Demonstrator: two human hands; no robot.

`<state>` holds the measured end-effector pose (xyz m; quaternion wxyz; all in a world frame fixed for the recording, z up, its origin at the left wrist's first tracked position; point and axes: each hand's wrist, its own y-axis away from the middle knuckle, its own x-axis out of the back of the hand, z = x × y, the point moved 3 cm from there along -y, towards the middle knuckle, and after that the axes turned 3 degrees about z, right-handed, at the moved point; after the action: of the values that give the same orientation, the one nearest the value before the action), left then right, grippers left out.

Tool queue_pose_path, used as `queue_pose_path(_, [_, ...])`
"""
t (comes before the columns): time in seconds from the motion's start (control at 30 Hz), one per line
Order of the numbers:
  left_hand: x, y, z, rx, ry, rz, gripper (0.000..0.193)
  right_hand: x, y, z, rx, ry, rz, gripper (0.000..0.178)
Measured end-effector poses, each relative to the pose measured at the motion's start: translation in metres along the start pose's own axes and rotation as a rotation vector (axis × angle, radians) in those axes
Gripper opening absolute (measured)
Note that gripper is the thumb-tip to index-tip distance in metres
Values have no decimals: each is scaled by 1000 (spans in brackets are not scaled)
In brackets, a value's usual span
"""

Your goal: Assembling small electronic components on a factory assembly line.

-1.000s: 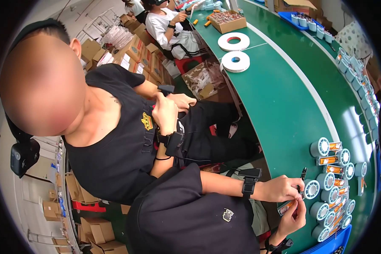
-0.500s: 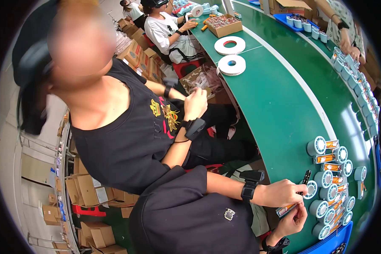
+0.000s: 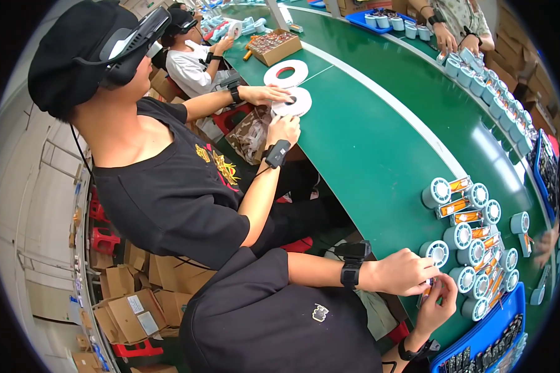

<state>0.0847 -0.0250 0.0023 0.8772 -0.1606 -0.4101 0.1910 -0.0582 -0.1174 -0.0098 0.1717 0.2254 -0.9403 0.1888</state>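
My left hand (image 3: 404,272) and my right hand (image 3: 438,303) meet at the near edge of the green table, fingers closed in a pinch around the handle of a small light-blue fan (image 3: 434,252). Its round slotted head shows just beyond my left fingers, while most of the handle is hidden. Beside them lie several similar handheld fans (image 3: 458,236) in rows, their opened handles showing orange batteries (image 3: 454,206).
A blue tray (image 3: 510,314) of black strip-like parts stands near my right hand. Further left, a co-worker's hands (image 3: 274,102) touch white tape rolls (image 3: 292,101). More fans (image 3: 491,93) line the far side near another person. Cardboard boxes (image 3: 137,311) are on the floor behind.
The view has shifted. The black strip that stood by my left fingers no longer shows; my hands remain together. The co-worker beside me has reached out to the tape rolls.
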Motion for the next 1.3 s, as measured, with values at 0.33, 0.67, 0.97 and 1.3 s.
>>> queue_pose_path(0.33, [15, -16, -1, 293, 525, -156, 23, 11, -7, -14, -246, 74, -559, 5])
queue_pose_path(0.67, [-9, -44, -25, -407, 27, -105, 30, 31, -39, -39, -148, 223, -581, 11])
queue_pose_path(0.97, [-10, -46, -26, -338, 103, -142, 17, 32, -46, -47, -101, 412, -704, 20])
queue_pose_path(1.3, [-12, -47, -26, -336, 14, -143, 13, 30, -47, -56, -79, 598, -692, 23])
